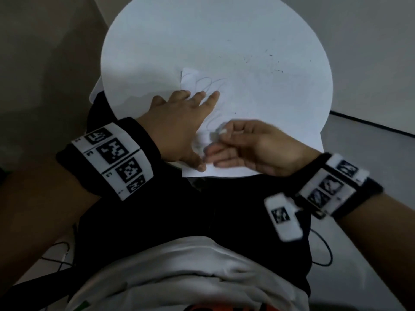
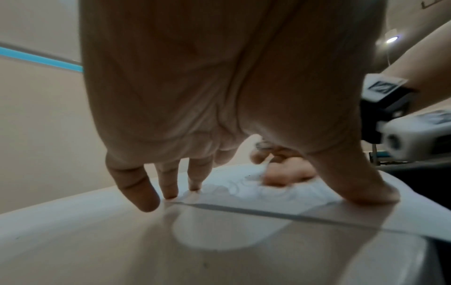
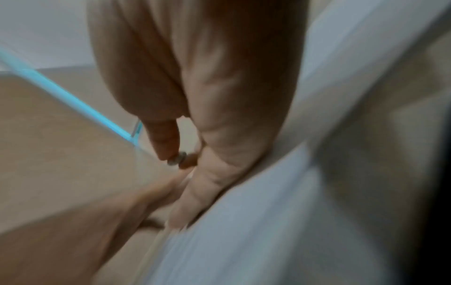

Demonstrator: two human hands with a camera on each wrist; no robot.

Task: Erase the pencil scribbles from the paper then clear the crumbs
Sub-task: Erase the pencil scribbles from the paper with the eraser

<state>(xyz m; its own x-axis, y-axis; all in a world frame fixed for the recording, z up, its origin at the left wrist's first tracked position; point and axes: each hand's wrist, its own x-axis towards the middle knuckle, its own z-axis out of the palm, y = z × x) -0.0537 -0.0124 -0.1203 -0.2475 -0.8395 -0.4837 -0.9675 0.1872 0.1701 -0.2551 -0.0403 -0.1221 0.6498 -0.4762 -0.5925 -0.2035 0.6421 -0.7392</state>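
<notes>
Pale, bare walls and a grey floor surround one round white table (image 1: 157, 41) with a smooth, matte top, seen from above over the person's lap. One sheet of thin white paper (image 1: 258, 104) lies flat on the near half of the table, its near edge reaching the rim. Looping grey pencil scribbles (image 1: 208, 84) run across the left part of the sheet, faint and rounded, and a scatter of tiny dark eraser crumbs (image 1: 272, 61) dots the sheet's far right area; they are too small and many to count.

Two bare hands work over the paper. The left hand (image 1: 179, 122) lies spread and flat, fingers straight and fanned, the fingertips (image 2: 171, 192) pressing down at the sheet's left edge and the thumb (image 2: 366, 190) planted on the paper nearer the body; it pins the sheet and clasps nothing. The right hand (image 1: 244, 144) is curled, thumb and forefinger pinching one small, whitish, rounded eraser (image 1: 219, 134) with a grey-smudged face, just beside the left thumb and over the lower scribbles. From the right wrist the eraser (image 3: 179, 158) shows as a small grey lump between the fingertips, the whole view smeared by blur. Whether the eraser touches the paper cannot be told.

Each wrist carries one black band (image 1: 134, 158) with white plates printed in black square codes.
</notes>
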